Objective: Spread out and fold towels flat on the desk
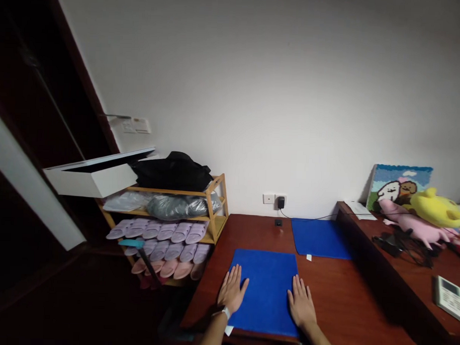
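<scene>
A blue cloth [265,289] lies flat on the dark wooden table [335,297], near its front edge. My left hand [231,292] rests palm down on the cloth's left edge, fingers stretched out and open. On the cloth's right edge lies my right hand [301,305], also flat with its fingers spread. Neither hand holds anything. A watch sits on my left wrist. A second blue cloth [320,237] lies further back on the table, near the wall.
A wooden shoe rack [215,212] with several slippers stands left of the table, a black bag and a white box on top. A raised shelf at the right carries plush toys [432,215], a picture, cables and a white remote [451,298]. A charger is plugged into the wall socket [281,200].
</scene>
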Demonstrator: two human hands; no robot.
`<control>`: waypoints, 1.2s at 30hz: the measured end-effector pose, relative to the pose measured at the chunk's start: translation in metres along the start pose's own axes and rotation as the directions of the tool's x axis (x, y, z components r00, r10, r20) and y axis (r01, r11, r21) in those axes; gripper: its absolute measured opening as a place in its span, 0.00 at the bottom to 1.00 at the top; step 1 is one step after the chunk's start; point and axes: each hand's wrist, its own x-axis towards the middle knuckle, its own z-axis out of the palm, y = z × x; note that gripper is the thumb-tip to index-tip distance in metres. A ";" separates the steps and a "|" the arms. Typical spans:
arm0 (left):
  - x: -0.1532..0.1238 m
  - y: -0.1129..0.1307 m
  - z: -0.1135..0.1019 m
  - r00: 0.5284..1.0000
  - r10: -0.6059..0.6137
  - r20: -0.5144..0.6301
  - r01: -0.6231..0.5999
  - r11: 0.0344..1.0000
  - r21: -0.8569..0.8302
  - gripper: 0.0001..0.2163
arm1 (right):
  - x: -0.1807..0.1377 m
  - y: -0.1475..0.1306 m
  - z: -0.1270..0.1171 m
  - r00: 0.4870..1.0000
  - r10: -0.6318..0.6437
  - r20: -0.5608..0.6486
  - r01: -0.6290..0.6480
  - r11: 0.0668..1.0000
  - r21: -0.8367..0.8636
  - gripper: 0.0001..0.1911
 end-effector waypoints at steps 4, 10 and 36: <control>0.004 -0.003 -0.003 0.999 -0.008 0.047 0.008 1.000 0.013 0.37 | -0.003 -0.003 -0.004 1.000 0.013 -0.011 -0.013 1.000 0.012 0.37; 0.009 0.043 -0.008 0.996 0.079 -0.030 -0.079 0.997 0.001 0.33 | -0.002 -0.005 -0.006 1.000 0.010 -0.013 -0.009 1.000 0.012 0.37; -0.029 -0.029 0.005 0.999 0.035 -0.032 -0.033 0.999 0.042 0.35 | -0.002 -0.004 -0.011 0.999 0.015 0.042 -0.013 0.999 -0.030 0.37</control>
